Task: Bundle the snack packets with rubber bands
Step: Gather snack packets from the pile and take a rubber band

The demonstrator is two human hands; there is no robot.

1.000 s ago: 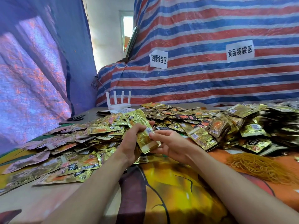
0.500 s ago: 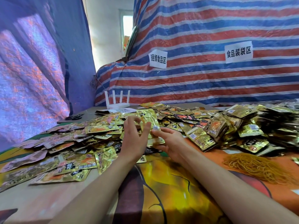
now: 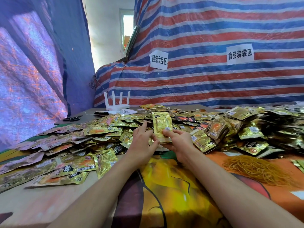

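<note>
- Right hand [image 3: 178, 143]: thumb and fingers pinch the lower end of a gold snack packet stack [image 3: 162, 126], held upright above the table.
- Left hand [image 3: 142, 143]: fingers loosely extended, thumb tip touching the stack's lower left edge.
- Rubber bands [image 3: 256, 168]: heaped near the right forearm.
- Loose packets [image 3: 102, 130]: piled behind both hands.

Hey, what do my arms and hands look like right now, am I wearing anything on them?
The left forearm and right forearm are bare, with no sleeves in view. The left hand and right hand wear no gloves; no watch, ring or bracelet shows.
</note>
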